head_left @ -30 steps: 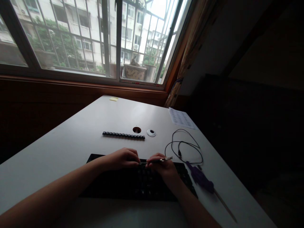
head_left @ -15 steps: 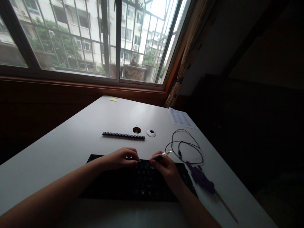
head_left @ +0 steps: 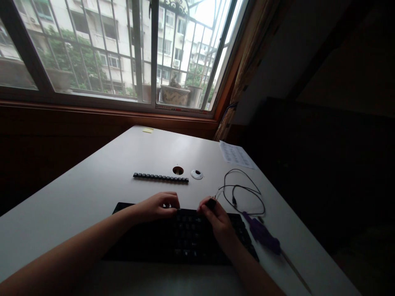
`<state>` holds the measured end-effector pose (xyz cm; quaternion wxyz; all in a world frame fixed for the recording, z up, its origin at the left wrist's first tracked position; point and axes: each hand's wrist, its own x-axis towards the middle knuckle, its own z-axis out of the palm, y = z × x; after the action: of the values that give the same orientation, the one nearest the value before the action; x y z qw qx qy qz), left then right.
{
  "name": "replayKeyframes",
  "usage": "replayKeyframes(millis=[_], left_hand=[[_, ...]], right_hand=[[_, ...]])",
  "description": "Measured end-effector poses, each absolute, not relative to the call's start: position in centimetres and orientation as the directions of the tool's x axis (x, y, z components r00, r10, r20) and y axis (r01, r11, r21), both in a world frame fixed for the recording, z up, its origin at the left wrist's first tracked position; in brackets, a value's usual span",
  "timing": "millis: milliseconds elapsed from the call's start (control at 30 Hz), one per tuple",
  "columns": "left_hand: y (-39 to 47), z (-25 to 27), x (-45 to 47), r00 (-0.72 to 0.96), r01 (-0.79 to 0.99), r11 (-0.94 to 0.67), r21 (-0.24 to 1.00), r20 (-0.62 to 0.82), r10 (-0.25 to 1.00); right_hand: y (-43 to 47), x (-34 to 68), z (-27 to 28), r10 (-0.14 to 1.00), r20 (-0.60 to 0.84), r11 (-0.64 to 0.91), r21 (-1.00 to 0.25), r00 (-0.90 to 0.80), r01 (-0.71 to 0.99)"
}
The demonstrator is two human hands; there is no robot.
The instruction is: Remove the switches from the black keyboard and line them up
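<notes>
A black keyboard (head_left: 188, 242) lies on the white table under my forearms. My left hand (head_left: 162, 204) is curled at its back edge, thumb and fingertips brought together; whatever lies between them is too small to make out. Just above the keyboard's back right part, my right hand (head_left: 216, 213) is closed around a small keycap puller (head_left: 211, 203) with a black handle, its thin wire ends pointing away from me. Farther back, a straight row of black keycaps (head_left: 160, 178) sits on the table.
Right of the keyboard lie a purple brush (head_left: 265, 236) with a long handle and a coiled black cable (head_left: 243, 187). Behind are a round table hole (head_left: 178, 170), its white cover (head_left: 196, 174), a printed sheet (head_left: 237, 154) and a yellow note (head_left: 148, 130).
My right hand has turned the keycap puller, so its metal ends now point away instead of to the right, and has shifted slightly right. My left hand has barely moved.
</notes>
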<state>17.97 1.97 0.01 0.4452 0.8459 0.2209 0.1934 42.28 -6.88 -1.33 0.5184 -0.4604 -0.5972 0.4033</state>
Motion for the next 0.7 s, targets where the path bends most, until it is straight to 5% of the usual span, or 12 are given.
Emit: replayKeyframes(millis=[333, 700], left_hand=[[1.9, -0.3, 18.1, 0.795, 0.181, -0.477, 0.86, 0.158, 0.586], [1.7, -0.6, 18.1, 0.857, 0.138, -0.593, 0.794, 0.205, 0.473]], right_hand=[[-6.8, 42.5, -2.1, 0.97, 0.236, 0.244, -0.939, -0.061, 0.242], [-7.3, 41.4, -1.7, 0.83, 0.489, 0.546, -0.616, -0.268, 0.567]])
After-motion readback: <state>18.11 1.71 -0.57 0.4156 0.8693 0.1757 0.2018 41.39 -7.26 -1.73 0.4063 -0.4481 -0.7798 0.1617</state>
